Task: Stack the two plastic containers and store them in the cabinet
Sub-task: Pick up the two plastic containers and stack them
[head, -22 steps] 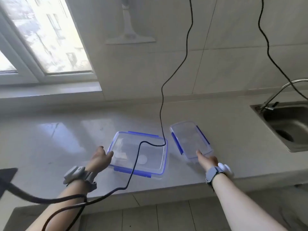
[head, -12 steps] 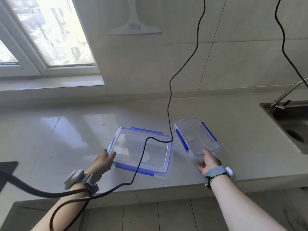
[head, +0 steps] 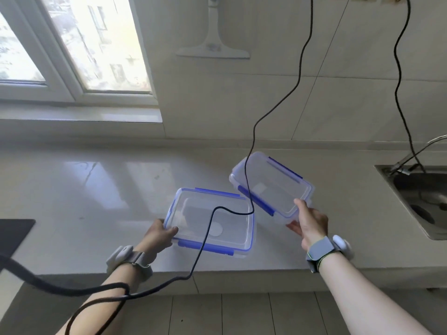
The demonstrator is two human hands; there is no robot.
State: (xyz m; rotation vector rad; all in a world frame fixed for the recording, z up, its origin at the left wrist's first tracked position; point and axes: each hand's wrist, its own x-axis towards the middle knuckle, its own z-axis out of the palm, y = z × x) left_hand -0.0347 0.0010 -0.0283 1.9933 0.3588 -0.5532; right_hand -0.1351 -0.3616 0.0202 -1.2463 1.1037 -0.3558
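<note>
Two clear plastic containers with blue clip lids are in front of me. The larger container lies flat on the pale countertop; my left hand grips its left edge. The smaller container is lifted off the counter and tilted, its left corner hanging over the larger one's right end. My right hand holds its near short edge, thumb on top and fingers beneath. No cabinet is in view.
A steel sink with a faucet lies at the right. Black cables hang across the view, one crossing both containers. A window is at the upper left, a squeegee hangs on the tiled wall, and a dark object sits at the left edge.
My right hand closed on the smaller container and raised it off the counter, tilting it toward the larger one. My left hand took a firmer hold of the larger container's left edge.
</note>
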